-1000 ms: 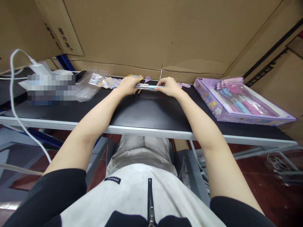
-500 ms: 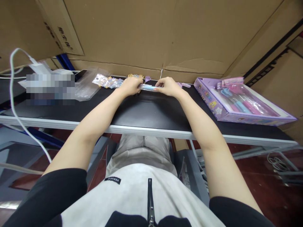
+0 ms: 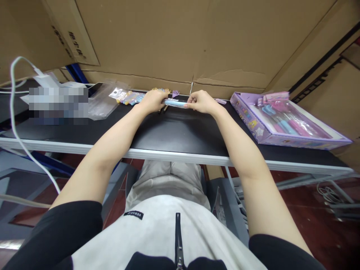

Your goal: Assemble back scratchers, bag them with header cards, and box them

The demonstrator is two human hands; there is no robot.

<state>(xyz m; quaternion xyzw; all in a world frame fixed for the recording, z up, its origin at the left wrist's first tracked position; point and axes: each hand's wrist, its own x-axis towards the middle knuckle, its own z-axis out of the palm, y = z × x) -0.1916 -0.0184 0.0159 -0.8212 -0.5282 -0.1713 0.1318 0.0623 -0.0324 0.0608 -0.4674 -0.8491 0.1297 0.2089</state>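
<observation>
Above the black tabletop point(image 3: 174, 133), a light-blue back scratcher point(image 3: 176, 103) in a clear plastic sleeve lies level between my hands. My left hand point(image 3: 153, 101) is closed on its left end and hides that part. Thumb and fingers of my right hand point(image 3: 201, 102) pinch the sleeve's right end. Behind my left hand, yellow and blue claw heads point(image 3: 161, 90) show, and thin rod ends poke out below it. A purple claw head point(image 3: 175, 93) stands out just to their right. To the left lies a clear packet with yellow and blue decorations point(image 3: 128, 97).
At the right sits a purple display box point(image 3: 258, 131) with wrapped pink and blue back scratchers. An empty-looking clear bag point(image 3: 104, 103) lies left, beside a white charger with a cable point(image 3: 46, 80). A cardboard wall point(image 3: 174, 45) rises behind; a pink-purple piece point(image 3: 221, 101) lies near my right hand.
My right hand has shifted slightly right along the sleeve, exposing a little more of the light-blue handle. My left hand has barely moved; the rod ends below it show more.
</observation>
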